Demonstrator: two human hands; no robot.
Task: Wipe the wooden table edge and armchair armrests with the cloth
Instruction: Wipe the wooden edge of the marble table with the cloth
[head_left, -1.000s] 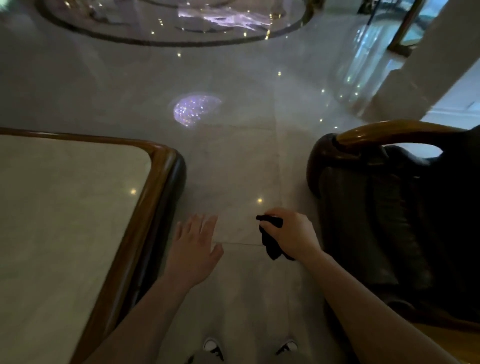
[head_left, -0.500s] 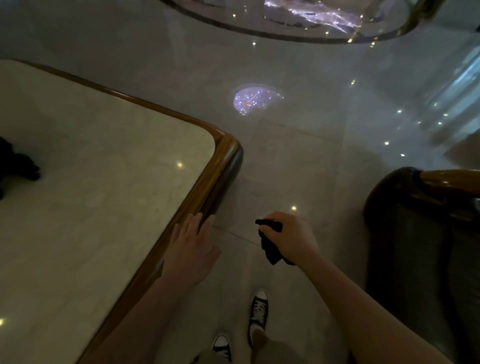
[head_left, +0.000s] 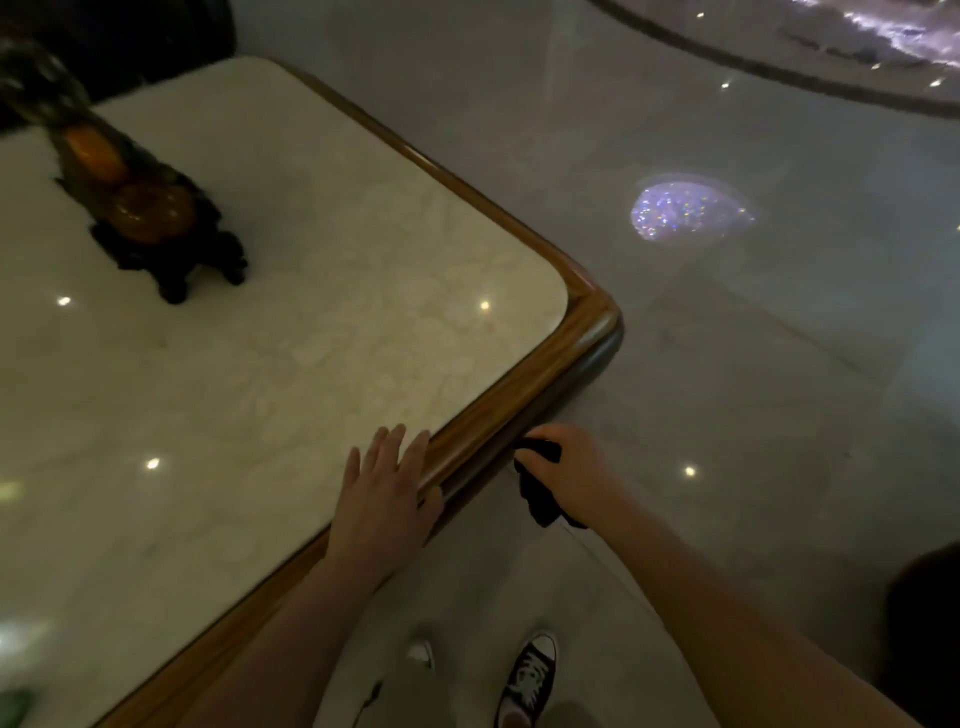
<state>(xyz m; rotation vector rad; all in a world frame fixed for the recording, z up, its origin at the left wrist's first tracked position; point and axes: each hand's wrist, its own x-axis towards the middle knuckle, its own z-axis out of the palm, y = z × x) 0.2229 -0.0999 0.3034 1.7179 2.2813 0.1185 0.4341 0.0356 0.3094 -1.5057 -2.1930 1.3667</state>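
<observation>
Two sneakers (head_left: 527, 675) show nearest, planted on the polished floor (head_left: 753, 364) just beside the surface. Above them the left hand (head_left: 384, 499) lies flat and open, fingers spread over the marble top (head_left: 260, 389) and the wooden table edge (head_left: 519, 410), holding nothing. The right hand (head_left: 576, 467) has its grip closed on the dark cloth (head_left: 540, 493), bunched in the fist with a tail hanging below, right up against the outer face of the rim (actual contact is hard to judge in this dim light).

My guess is that the wipe along the rim is about to begin. The risk is a bunched cloth riding only the side face and skipping the rounded top lip and the corner (head_left: 597, 322) ahead; the braced left hand also covers a stretch of rim that could go unwiped.

Farther off, a dark carved ornament (head_left: 150, 218) with amber pieces stands well in from the rim, clear of the path. At the right border a dark shape (head_left: 930, 623) may be the armchair; I cannot tell.
</observation>
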